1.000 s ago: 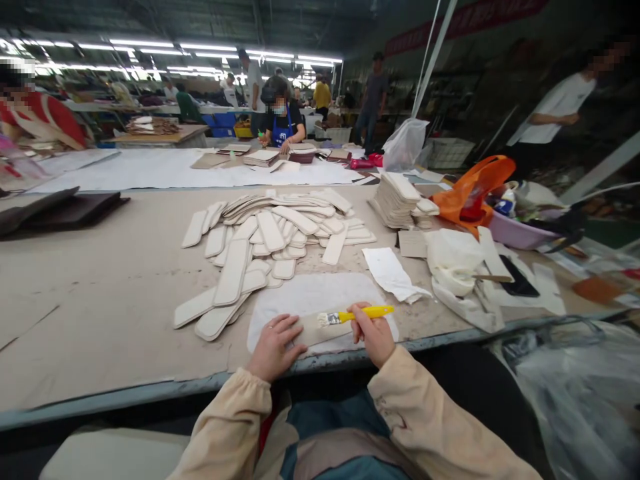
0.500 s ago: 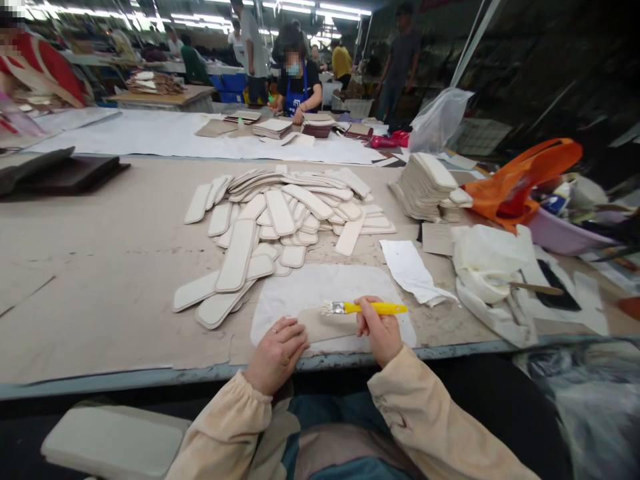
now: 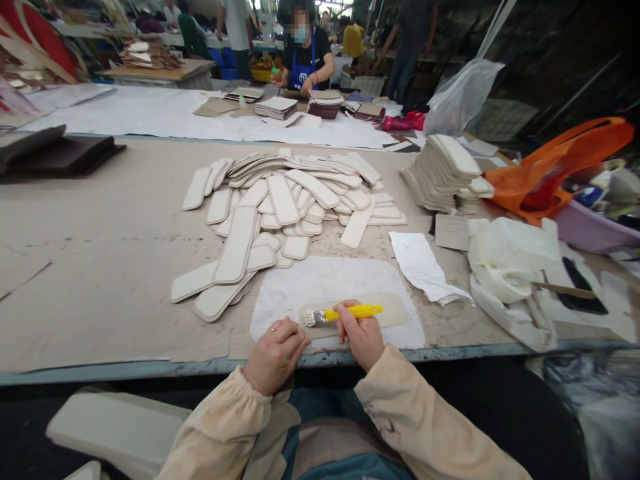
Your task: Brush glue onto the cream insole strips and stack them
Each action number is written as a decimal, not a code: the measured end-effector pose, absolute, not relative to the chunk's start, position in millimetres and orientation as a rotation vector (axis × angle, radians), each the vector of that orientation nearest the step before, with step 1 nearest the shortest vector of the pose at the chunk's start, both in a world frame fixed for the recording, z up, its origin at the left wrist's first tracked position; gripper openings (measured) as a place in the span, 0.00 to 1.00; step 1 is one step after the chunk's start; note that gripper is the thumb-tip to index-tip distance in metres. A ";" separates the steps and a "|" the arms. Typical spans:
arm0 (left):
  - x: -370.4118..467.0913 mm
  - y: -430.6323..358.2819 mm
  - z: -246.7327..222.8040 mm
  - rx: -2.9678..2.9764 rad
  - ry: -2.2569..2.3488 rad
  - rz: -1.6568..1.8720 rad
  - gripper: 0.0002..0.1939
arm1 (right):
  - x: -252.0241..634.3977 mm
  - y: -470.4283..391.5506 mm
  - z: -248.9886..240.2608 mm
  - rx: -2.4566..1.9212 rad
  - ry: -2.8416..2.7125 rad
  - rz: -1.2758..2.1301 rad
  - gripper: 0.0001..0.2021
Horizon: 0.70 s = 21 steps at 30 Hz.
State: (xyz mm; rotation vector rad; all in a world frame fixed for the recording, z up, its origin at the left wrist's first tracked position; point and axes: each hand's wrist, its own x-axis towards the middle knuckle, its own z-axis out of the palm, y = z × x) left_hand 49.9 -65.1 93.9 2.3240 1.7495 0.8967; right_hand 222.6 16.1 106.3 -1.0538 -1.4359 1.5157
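My right hand [image 3: 364, 339] grips a paintbrush [image 3: 369, 311] by its yellow handle. The whitish bristles rest at the left part of a flat, round-cornered cream strip [image 3: 393, 312]. This strip lies on a white sheet [image 3: 335, 272] at the near table edge. At the strip's left end, my left hand [image 3: 277, 353] has its fingers bent and pressed together on the near corner. Its fingertips are partly hidden. Beyond the sheet spreads a loose heap of similar cream strips [image 3: 283, 200], several lying across one another.
Right of the sheet lie a crumpled white paper [image 3: 420, 267] and a plastic-wrapped pot [image 3: 515, 257] with a stick across it. Behind them stand a stack of strips [image 3: 440, 173] and an orange bag [image 3: 555, 173]. A co-worker [image 3: 307, 57] works across the table.
The brush and my right hand have moved left along the strip, toward my left hand. My left fingers have drawn in from lying flatter to bent at the strip's corner. The view has tilted down.
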 end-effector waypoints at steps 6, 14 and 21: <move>49.0 -65.0 92.5 2.369 1.744 0.863 0.05 | 229.5 22.0 102.7 -1.169 -1.543 1.388 0.12; 47.8 -63.6 93.6 2.404 1.705 0.890 0.05 | 289.3 47.9 104.9 -1.403 -1.525 1.090 0.15; 45.3 -61.3 90.7 2.473 1.670 0.945 0.04 | 338.3 64.4 106.9 -1.546 -1.503 0.908 0.17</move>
